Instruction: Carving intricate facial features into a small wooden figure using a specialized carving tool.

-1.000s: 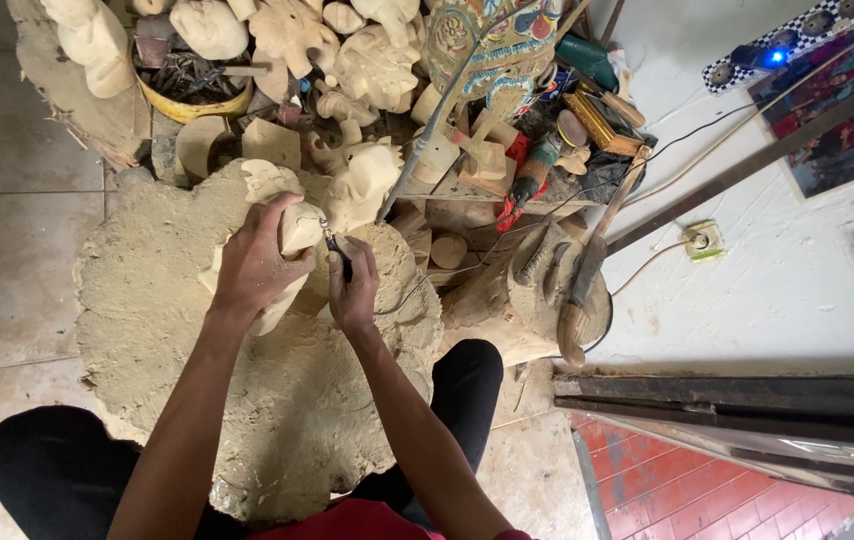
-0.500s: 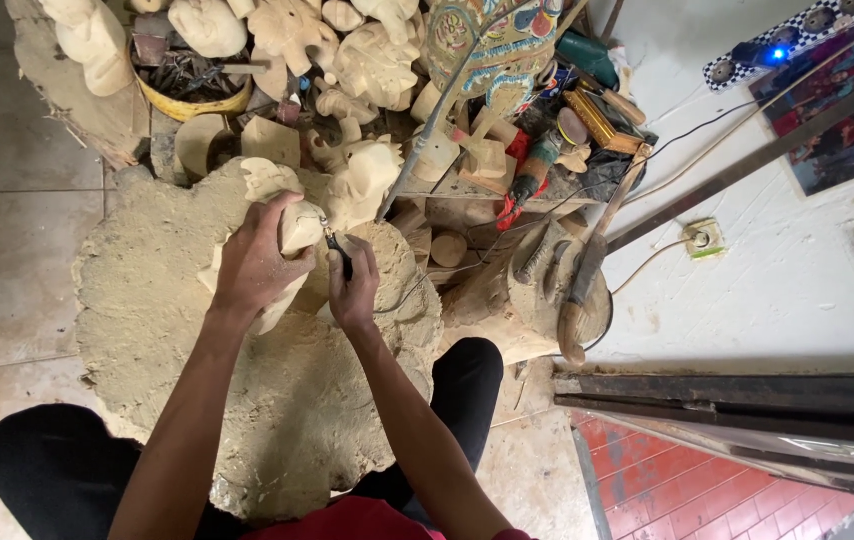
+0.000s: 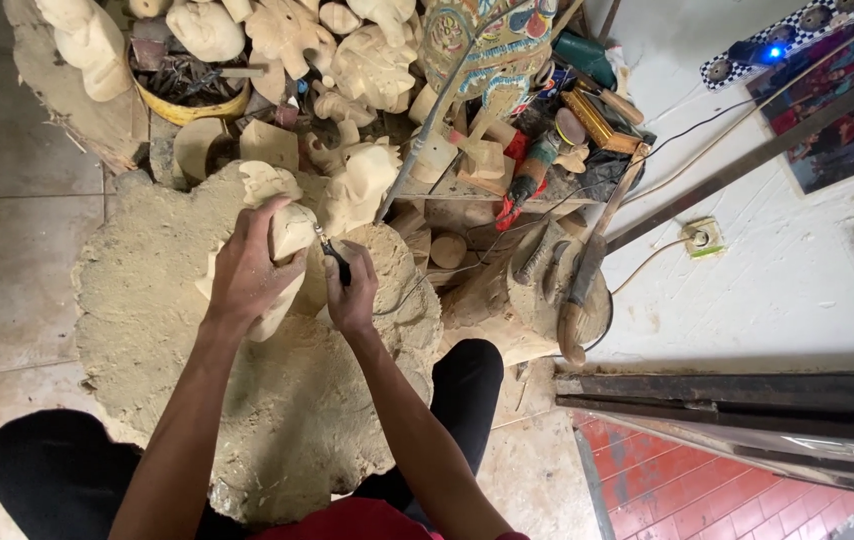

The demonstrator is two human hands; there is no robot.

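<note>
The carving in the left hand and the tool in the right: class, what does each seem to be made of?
Carving: pale, unpainted wood, matt and raw, matching the sawdust around it. Tool: slim dark handle, possibly rubber or plastic, with a shiny, likely metal tip; held by the right hand.

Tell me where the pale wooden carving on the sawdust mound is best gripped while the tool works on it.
Grip the carving across its broad back, coming from the left and above, as the left hand does now. That leaves its right edge bare, where the right hand brings the thin rotary tool. The piece lies on the sawdust mound, so a wrapping grip likely steadies it.

Pale wood carving (image 3: pixel 287 235), yellow bowl (image 3: pixel 192 108)
</note>
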